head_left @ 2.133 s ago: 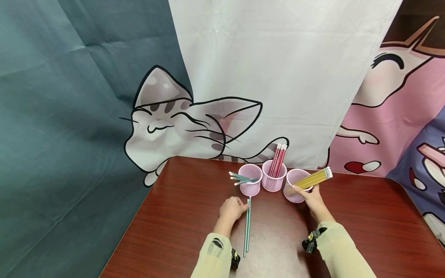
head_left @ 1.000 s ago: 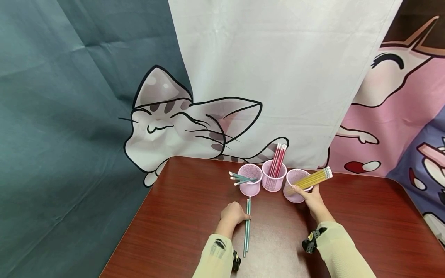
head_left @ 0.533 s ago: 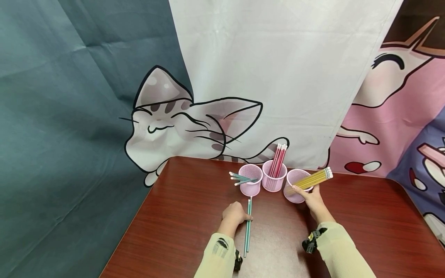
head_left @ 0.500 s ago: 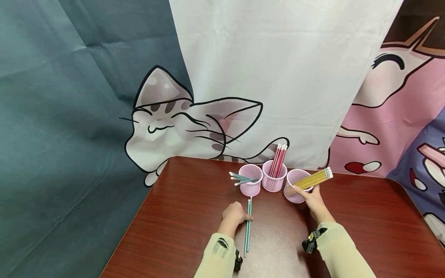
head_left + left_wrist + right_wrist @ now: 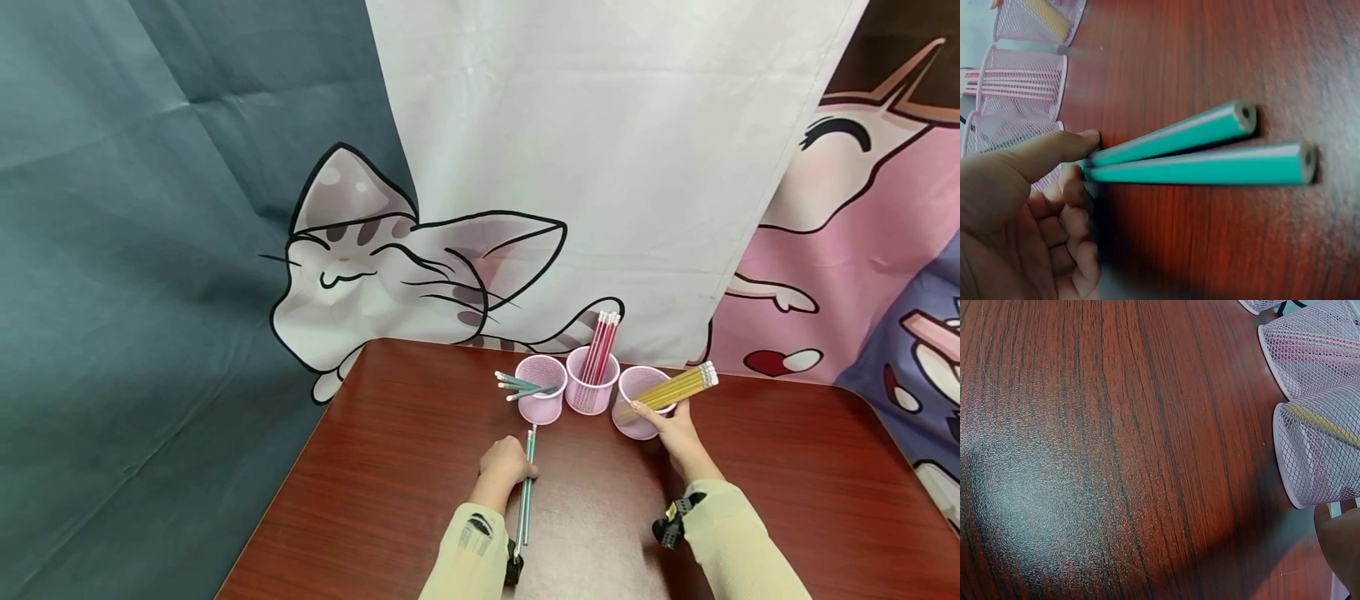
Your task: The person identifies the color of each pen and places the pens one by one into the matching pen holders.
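My left hand (image 5: pixel 504 460) pinches two green pencils (image 5: pixel 527 500) between thumb and fingers. In the left wrist view these pencils (image 5: pixel 1191 165) fan slightly apart, with their flat unsharpened ends towards the camera, close above or on the table. My right hand (image 5: pixel 678 437) holds the right pink mesh pencil cup (image 5: pixel 632 425), its thumb by the rim and the other fingers mostly hidden behind. A bundle of yellow pencils (image 5: pixel 678 386) leans out of that cup to the right. In the right wrist view, the fingers touch the cup (image 5: pixel 1316 462) at its side.
Left of the held cup stands a middle mesh cup (image 5: pixel 588 402) with upright red pencils (image 5: pixel 601 346). Beside it, a left mesh cup (image 5: pixel 540 408) has several green pencils (image 5: pixel 517 383) leaning out leftward. All stand on a brown wooden table (image 5: pixel 405 433) before a printed curtain (image 5: pixel 600 167).
My left hand has slid a little towards me along the green pencils and now pinches them. The pair has just shifted left, lower ends most. The right hand and cups have stayed still.
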### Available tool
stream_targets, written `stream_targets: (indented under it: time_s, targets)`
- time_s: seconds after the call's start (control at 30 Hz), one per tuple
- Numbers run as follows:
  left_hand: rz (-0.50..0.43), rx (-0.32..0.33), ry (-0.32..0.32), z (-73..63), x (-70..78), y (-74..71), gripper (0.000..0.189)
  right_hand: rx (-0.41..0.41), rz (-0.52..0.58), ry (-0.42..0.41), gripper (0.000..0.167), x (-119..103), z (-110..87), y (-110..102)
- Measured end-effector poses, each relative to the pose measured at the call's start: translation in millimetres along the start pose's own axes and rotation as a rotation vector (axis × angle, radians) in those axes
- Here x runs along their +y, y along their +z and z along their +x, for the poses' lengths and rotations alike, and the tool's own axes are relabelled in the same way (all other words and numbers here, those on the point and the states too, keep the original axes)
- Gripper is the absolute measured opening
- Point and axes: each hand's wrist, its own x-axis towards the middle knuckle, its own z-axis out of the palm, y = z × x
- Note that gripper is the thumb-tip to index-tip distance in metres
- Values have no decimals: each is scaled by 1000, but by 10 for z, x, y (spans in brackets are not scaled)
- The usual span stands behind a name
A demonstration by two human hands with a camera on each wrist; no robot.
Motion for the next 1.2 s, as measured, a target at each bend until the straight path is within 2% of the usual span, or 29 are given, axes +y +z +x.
stream_targets:
  time_s: [0.17, 0.33, 0.6, 0.8, 1.03, 1.2]
  targets:
    - [-30, -5, 16, -2, -48, -21, 32, -1, 13, -42, 86, 44, -3, 5]
    - [-44, -6, 38, 13, -66, -56, 28, -9, 9, -47, 89, 44, -1, -1]
    - [-7, -11, 48, 35, -74, -54, 24, -11, -9, -57, 89, 81, 28, -10]
    - [21, -10, 13, 32, -64, -38, 29, -10, -9, -65, 88, 98, 26, -8]
    - [6, 17, -4, 37, -72, -11, 34, 9, 3, -52, 86, 56, 5, 15]
    - [15, 38, 11, 34, -62, -17, 34, 7, -1, -50, 88, 227, 127, -35]
